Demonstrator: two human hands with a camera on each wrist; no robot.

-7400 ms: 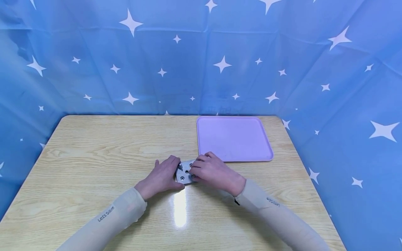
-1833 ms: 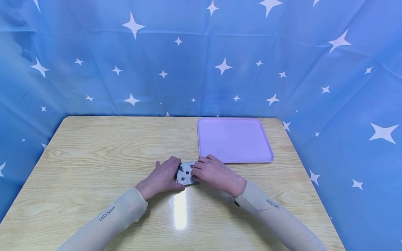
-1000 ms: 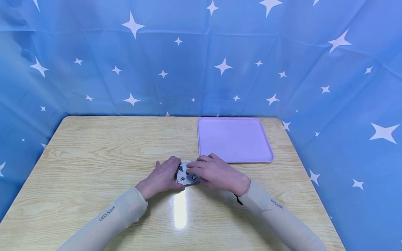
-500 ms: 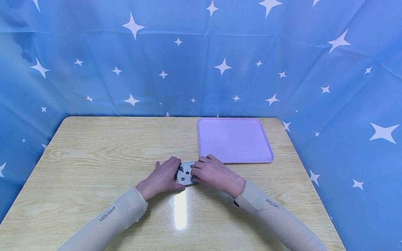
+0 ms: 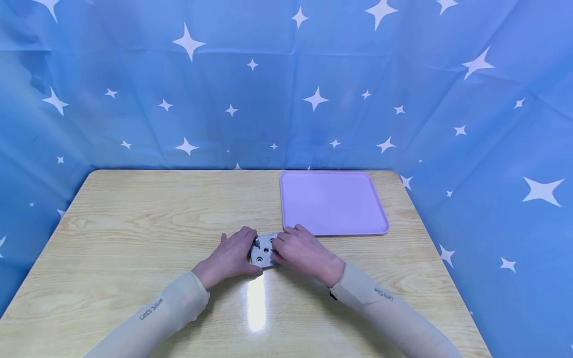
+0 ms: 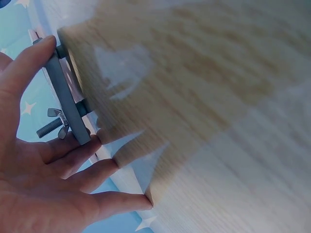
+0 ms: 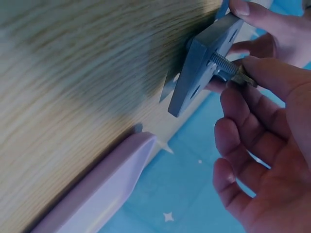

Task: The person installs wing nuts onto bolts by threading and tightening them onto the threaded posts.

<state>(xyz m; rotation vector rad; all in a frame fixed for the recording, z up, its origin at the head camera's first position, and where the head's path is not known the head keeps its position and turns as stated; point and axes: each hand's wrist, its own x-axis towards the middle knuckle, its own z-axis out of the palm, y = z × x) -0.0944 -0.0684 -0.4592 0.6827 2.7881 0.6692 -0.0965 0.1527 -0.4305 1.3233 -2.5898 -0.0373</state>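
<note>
A grey metal plate with several holes lies on the table between both hands, raised a little on feet or bolt heads beneath it. My left hand holds it by its left side, thumb at the near edge and fingers at the far one. One wing nut sits on a threaded bolt near the left hand's fingers. At the plate's right end, my right hand pinches a second wing nut between thumb and forefinger. That nut is on a bolt standing up from the plate; the remaining right fingers are loosely curled.
A shallow purple tray stands at the back right of the wood-grain table, just beyond the right hand. Blue cloth with white stars encloses the table's back and sides.
My right fingers spread and lifted over the plate about a second ago, then came together at the nut again. The left hand and plate stay put; the head view has tilted slightly.
</note>
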